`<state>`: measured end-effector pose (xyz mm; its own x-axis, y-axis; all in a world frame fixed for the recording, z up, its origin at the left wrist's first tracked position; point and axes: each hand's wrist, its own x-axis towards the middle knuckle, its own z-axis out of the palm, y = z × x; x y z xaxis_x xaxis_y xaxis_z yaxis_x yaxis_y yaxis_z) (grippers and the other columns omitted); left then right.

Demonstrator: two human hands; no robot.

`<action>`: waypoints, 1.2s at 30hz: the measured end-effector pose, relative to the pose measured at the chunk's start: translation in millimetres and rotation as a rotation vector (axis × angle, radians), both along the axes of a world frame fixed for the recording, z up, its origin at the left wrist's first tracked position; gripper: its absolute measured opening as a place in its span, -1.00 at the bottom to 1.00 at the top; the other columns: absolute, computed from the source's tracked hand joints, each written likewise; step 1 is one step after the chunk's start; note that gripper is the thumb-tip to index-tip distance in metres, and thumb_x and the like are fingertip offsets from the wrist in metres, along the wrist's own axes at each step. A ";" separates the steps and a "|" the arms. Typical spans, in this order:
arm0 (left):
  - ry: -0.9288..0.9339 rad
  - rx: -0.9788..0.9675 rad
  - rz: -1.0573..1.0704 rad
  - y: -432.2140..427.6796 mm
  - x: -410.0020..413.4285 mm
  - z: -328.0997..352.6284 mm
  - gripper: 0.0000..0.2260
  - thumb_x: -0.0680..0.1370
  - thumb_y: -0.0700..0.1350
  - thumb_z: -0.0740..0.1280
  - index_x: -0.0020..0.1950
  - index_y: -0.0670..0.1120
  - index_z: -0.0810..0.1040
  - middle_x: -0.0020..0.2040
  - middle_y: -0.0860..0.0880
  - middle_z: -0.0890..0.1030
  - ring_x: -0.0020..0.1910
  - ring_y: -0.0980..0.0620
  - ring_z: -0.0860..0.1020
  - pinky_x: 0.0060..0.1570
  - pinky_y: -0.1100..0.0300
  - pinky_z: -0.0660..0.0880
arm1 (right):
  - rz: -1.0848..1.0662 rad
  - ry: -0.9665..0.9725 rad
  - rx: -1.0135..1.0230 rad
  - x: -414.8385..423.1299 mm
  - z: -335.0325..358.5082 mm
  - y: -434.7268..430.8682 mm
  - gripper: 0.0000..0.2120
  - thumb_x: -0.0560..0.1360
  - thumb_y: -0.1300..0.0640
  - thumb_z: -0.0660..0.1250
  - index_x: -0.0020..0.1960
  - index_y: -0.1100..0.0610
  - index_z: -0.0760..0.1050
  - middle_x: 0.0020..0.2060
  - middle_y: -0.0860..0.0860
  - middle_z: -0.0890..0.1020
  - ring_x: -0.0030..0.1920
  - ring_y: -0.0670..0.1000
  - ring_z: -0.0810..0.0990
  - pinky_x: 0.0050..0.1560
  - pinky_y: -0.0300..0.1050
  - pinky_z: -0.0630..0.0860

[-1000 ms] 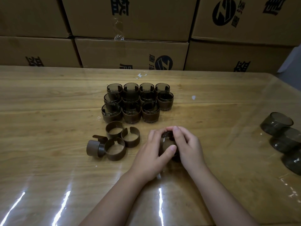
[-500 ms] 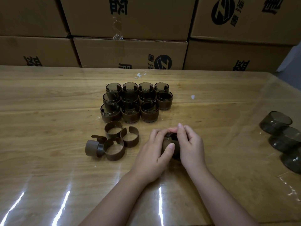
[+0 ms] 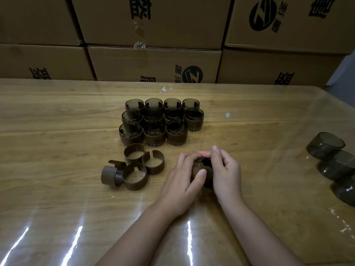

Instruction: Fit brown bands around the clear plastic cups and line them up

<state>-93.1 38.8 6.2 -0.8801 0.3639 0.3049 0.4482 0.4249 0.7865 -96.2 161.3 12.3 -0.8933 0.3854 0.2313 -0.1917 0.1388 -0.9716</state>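
Warehouse packing bench; stacked cartons [image 3: 153, 22]

Dim overall — white glare streaks on the glossy table [image 3: 57, 198]; wide-angle bending at the edges.

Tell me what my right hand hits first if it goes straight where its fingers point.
Probably the rightmost banded cup ahead, though the right hand might slip past its right side; depth is unclear.

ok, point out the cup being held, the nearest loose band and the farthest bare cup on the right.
held cup [image 3: 209, 166], head view, visible dark wall.
nearest loose band [image 3: 135, 184], head view, front wall.
farthest bare cup [image 3: 322, 152], head view, side wall.
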 end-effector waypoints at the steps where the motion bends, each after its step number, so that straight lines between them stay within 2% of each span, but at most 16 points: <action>1: -0.001 -0.003 0.002 -0.4 0.4 0.5 -0.44 0.51 0.24 0.02 0.41 0.00 0.36 0.22 0.10 0.37 0.16 0.24 0.43 0.15 0.20 0.41 | -0.002 0.002 0.003 0.0 -0.7 0.3 -0.67 0.64 0.16 0.20 -0.21 0.03 0.65 -0.23 -0.08 0.72 -0.10 -0.07 0.67 -0.01 -0.15 0.53; 5: 0.021 -0.001 -0.020 0.8 3.2 1.6 -0.53 0.51 0.20 0.06 0.38 0.08 0.33 0.22 0.10 0.40 0.17 0.27 0.42 0.15 0.29 0.38 | -0.053 -0.040 -0.060 -4.2 -1.5 1.7 -0.57 0.64 0.11 0.19 -0.35 -0.02 0.61 -0.31 -0.03 0.70 -0.20 -0.05 0.67 -0.03 -0.07 0.55; 8: 0.001 0.006 0.002 2.5 4.4 2.0 -0.56 0.48 0.23 0.07 0.36 0.28 0.11 0.22 0.18 0.38 0.17 0.37 0.35 0.13 0.54 0.22 | -0.070 -0.046 -0.130 -8.1 -1.0 3.3 -0.52 0.65 0.11 0.17 -0.41 0.01 0.57 -0.37 0.03 0.68 -0.25 -0.01 0.68 -0.03 -0.03 0.57; 10: -0.054 0.070 0.009 1.6 3.1 0.9 -0.53 0.46 0.24 0.09 0.35 0.34 0.05 0.22 0.27 0.35 0.22 0.41 0.32 0.18 0.57 0.18 | -0.039 -0.088 -0.116 -9.0 -2.4 2.6 -0.57 0.65 0.07 0.15 -0.34 0.04 0.57 -0.33 0.00 0.69 -0.22 -0.04 0.67 -0.04 -0.11 0.54; 13: -0.073 0.153 -0.011 -1.1 1.7 -3.0 -0.51 0.46 0.21 0.14 0.37 0.30 0.09 0.23 0.22 0.38 0.27 0.31 0.36 0.26 0.42 0.26 | 0.062 -0.217 -0.143 -10.3 -4.0 3.3 -0.61 0.65 -0.02 0.10 -0.11 0.15 0.61 -0.20 0.00 0.71 -0.09 -0.05 0.66 -0.11 -0.29 0.51; 16: -0.055 0.193 -0.015 -2.1 3.1 -3.6 -0.53 0.47 0.17 0.17 0.37 0.27 0.17 0.26 0.15 0.41 0.27 0.24 0.40 0.24 0.39 0.30 | 0.208 -0.286 -0.103 -9.8 -1.9 6.8 -0.59 0.62 -0.18 0.05 0.10 0.04 0.57 -0.10 0.00 0.71 -0.01 -0.05 0.66 0.03 -0.16 0.52; 19: -0.006 0.244 -0.001 -3.4 4.3 -3.6 -0.56 0.49 0.12 0.17 0.37 0.18 0.23 0.25 0.08 0.45 0.27 0.21 0.41 0.22 0.42 0.28 | 0.310 -0.305 -0.057 -6.3 0.1 6.1 -0.46 0.45 -0.35 0.01 0.13 -0.08 0.57 -0.03 0.04 0.70 0.04 0.00 0.66 0.11 -0.06 0.55; 21: 0.007 0.249 -0.006 -4.0 4.9 -2.9 -0.57 0.50 0.11 0.16 0.36 0.16 0.25 0.29 0.06 0.44 0.30 0.23 0.38 0.24 0.44 0.25 | 0.364 -0.272 -0.058 -4.5 1.1 4.6 -0.44 0.44 -0.34 0.00 0.10 -0.05 0.60 -0.03 0.01 0.71 0.04 -0.06 0.66 0.03 -0.20 0.57; 23: 0.015 0.234 -0.023 -4.1 5.8 -1.5 -0.59 0.51 0.11 0.15 0.36 0.18 0.24 0.30 0.14 0.41 0.31 0.29 0.36 0.22 0.48 0.24 | 0.382 -0.224 -0.094 -1.7 4.2 1.8 -0.49 0.48 -0.29 0.02 0.03 -0.03 0.63 -0.07 -0.08 0.72 0.00 -0.15 0.66 -0.09 -0.37 0.52; 25: 0.036 0.232 -0.041 -3.7 6.4 -0.9 -0.60 0.53 0.10 0.13 0.37 0.18 0.24 0.27 0.11 0.43 0.30 0.25 0.38 0.22 0.47 0.25 | 0.364 -0.196 -0.113 0.1 5.0 0.0 -0.55 0.56 -0.23 0.04 -0.06 -0.07 0.66 -0.11 -0.13 0.72 -0.04 -0.20 0.65 -0.13 -0.44 0.48; 27: 0.052 0.253 -0.056 -3.4 7.3 -0.4 -0.62 0.55 0.07 0.12 0.38 0.15 0.26 0.26 0.04 0.45 0.30 0.18 0.41 0.24 0.44 0.26 | 0.343 -0.186 -0.103 0.6 4.2 -1.7 -0.55 0.63 -0.15 0.03 -0.14 -0.18 0.68 -0.13 -0.16 0.71 -0.06 -0.23 0.64 -0.12 -0.45 0.48; 29: 0.048 0.287 -0.064 -3.5 8.2 0.8 -0.63 0.56 0.04 0.11 0.37 0.14 0.28 0.26 0.10 0.46 0.31 0.18 0.40 0.25 0.44 0.25 | 0.352 -0.201 -0.116 1.1 2.2 -2.3 -0.55 0.64 -0.11 0.03 -0.16 -0.24 0.67 -0.13 -0.17 0.71 -0.06 -0.23 0.65 -0.11 -0.39 0.49; 32: 0.035 0.328 -0.067 -4.0 9.7 0.9 -0.62 0.54 0.03 0.13 0.37 0.13 0.29 0.27 0.24 0.44 0.32 0.23 0.38 0.25 0.45 0.24 | 0.380 -0.219 -0.167 1.5 1.3 -2.0 -0.67 0.57 -0.16 0.13 -0.11 -0.21 0.68 -0.09 -0.15 0.71 -0.03 -0.21 0.65 -0.08 -0.31 0.48; 36: -0.044 0.375 -0.027 -4.0 5.1 2.9 -0.57 0.42 0.05 0.17 0.29 0.15 0.34 0.22 0.11 0.42 0.21 0.30 0.40 0.20 0.43 0.30 | 0.441 -0.165 -0.239 0.9 0.9 -2.5 -0.80 0.46 -0.01 0.27 -0.04 -0.12 0.66 -0.03 -0.06 0.71 0.03 -0.11 0.66 -0.10 -0.32 0.53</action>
<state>-87.9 34.8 9.1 -0.8868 0.2577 0.3837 0.4178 0.0919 0.9039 -95.3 158.8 13.3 -0.9996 -0.0106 0.0261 -0.0242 -0.1494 -0.9885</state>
